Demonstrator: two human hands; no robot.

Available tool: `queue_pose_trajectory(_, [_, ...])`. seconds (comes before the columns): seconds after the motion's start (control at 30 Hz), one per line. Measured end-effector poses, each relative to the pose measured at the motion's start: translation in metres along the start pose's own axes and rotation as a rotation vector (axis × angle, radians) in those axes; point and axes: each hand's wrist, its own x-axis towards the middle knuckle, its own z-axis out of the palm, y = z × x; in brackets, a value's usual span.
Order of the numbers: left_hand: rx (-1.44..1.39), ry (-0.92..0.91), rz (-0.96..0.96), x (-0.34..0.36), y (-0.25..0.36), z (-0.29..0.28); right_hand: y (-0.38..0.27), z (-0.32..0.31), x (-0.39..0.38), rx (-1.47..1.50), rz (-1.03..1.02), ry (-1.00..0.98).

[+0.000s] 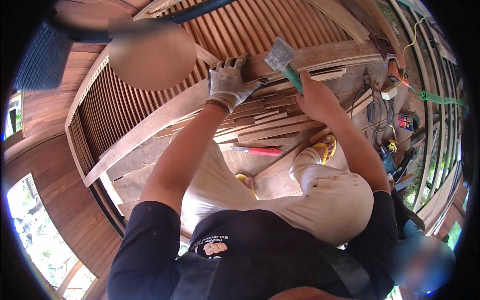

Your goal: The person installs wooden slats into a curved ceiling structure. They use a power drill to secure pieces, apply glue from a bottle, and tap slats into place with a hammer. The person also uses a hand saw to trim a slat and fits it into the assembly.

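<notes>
At twelve o'clock: slatted panel [285, 25]; left hand [230, 82], gloved, fingers spread over curved rail [175, 109]. One o'clock: hammer [283, 62], green-handled, gripped in right hand [317, 97]. Three: labelled tin [408, 121]. Six: black shirt [260, 250], white lettering.

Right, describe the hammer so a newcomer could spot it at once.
Start at the big slatted wooden panel. By its near edge, the bare right hand grips the hammer: its green handle and blocky grey head stand out from the brown wood strips nearby.
</notes>
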Motion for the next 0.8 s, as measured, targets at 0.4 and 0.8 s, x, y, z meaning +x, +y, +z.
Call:
queue_pose_trajectory(0.4, [-0.038, -0.076, -0.019, 0.006, 0.009, 0.001, 0.113, 0.074, 0.026, 0.757, 0.215, 0.48])
queue_pose_trajectory(0.8, [-0.042, -0.068, -0.032, 0.003, 0.002, 0.001, 0.038, 0.04, 0.01, 0.764, 0.202, 0.211])
